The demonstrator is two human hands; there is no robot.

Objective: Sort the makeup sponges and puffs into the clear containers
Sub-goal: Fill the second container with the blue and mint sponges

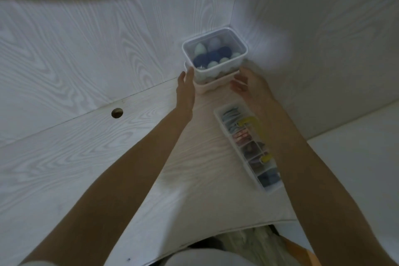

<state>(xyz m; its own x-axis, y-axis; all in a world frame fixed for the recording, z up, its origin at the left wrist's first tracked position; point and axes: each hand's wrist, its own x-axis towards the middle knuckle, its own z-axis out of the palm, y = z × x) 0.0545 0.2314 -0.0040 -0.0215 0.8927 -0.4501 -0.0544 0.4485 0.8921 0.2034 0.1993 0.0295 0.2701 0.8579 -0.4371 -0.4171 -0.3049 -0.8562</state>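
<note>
A clear lidded container holding several blue and pale green egg-shaped sponges stands stacked on a second, pinkish container in the far corner of the white desk. My left hand lies flat against the left side of the stack, fingers straight. On the stack's right side, my right hand has its fingers spread, touching or almost touching the lower container. Neither hand visibly grips anything. A long clear divided tray filled with coloured puffs lies under my right forearm.
White wood-grain walls meet right behind the stack. A round cable hole sits in the desk at the left. The desk's front edge runs near my body, with an orange seat edge below at the right.
</note>
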